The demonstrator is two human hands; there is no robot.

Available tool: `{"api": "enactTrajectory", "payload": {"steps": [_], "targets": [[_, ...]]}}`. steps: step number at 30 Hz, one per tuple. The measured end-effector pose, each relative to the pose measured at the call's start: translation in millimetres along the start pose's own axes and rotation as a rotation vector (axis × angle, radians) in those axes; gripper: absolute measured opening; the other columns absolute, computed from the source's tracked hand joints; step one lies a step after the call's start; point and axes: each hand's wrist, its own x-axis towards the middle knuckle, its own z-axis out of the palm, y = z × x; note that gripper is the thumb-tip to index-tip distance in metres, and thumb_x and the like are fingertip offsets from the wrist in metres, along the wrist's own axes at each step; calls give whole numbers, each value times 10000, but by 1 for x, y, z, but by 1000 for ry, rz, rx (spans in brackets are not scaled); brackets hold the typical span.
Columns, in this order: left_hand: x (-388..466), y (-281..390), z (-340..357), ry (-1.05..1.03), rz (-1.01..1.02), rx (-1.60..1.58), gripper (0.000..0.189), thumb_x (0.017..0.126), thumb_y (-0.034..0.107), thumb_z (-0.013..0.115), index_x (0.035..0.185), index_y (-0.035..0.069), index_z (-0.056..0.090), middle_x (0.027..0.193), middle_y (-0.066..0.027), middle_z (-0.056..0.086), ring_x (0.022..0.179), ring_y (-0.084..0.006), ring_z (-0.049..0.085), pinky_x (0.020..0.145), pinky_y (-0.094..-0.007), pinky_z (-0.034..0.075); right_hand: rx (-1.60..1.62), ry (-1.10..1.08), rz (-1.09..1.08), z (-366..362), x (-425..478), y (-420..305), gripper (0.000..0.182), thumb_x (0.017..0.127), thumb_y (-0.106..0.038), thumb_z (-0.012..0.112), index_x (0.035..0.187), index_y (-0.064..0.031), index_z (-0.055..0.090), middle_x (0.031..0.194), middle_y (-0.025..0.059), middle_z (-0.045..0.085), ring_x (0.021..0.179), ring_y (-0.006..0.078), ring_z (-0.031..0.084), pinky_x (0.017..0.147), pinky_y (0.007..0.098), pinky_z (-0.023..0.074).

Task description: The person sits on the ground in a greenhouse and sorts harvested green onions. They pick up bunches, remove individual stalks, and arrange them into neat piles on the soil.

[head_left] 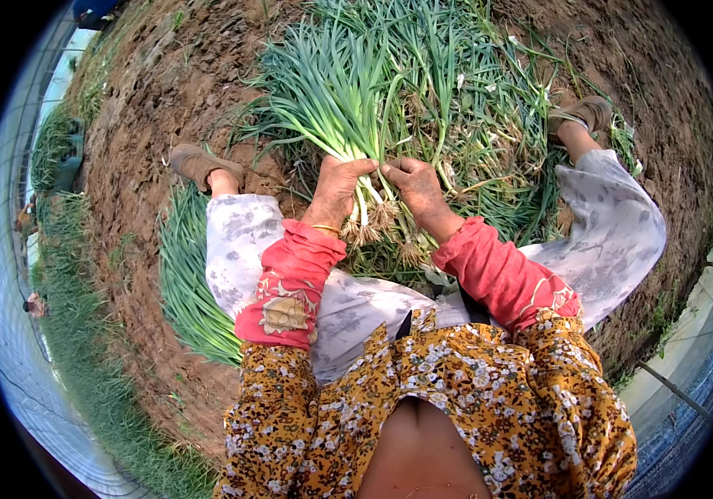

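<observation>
My left hand is closed round the white stems of a bunch of green onions; the leaves point away from me and the roots hang below the fist. Close beside it, my right hand pinches a thin stalk between thumb and fingers, the two thumbs almost touching. Beneath both hands lies a heap of loose green onions with dry leaf scraps among them. Hairlike roots dangle under the hands. Whether the right hand's stalk belongs to the left hand's bunch cannot be told.
A pile of green onions lies on the soil beside my left leg. My shoes rest on bare brown soil to either side of the heap. Growing green plants line the left side, near a greenhouse wall; another wall stands right.
</observation>
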Motion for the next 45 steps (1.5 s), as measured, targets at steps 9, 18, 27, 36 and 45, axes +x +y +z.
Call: {"api": "enactTrajectory", "payload": {"steps": [9,18,27,36,45], "targets": [[-1,6,3,28,71,-30,200,716,-6,610,906,-4,547,726,-56,583,586,-165,588,527,-303,539,157,246,-29,6,12,9,213,834,-146,558,885,56,604,706,63,592,613,149,531,587,277,436],[-8,41,-15,37,220,-192,262,741,-24,618,988,-13,531,776,-79,611,637,-156,604,583,-254,515,203,239,155,-17,38,50,152,878,-139,527,831,1,561,622,36,527,477,122,465,453,250,398],[-56,119,-48,198,433,-218,204,733,5,631,904,-40,530,776,-106,598,610,-161,563,464,-266,478,675,180,332,-44,36,49,172,878,-83,509,998,41,514,797,112,584,629,186,576,514,277,492],[-19,20,-22,113,169,81,303,667,-38,635,957,-12,549,765,-42,580,611,-129,560,551,-238,470,467,-9,148,-4,7,-14,146,818,-92,622,921,7,590,757,43,605,573,99,525,513,219,433],[-15,21,-21,-21,-14,68,344,666,-30,677,985,9,555,800,-34,594,672,-133,582,599,-265,494,231,-3,143,-3,1,-17,115,876,-149,540,878,-34,548,631,-21,463,483,69,398,421,210,330]]}}
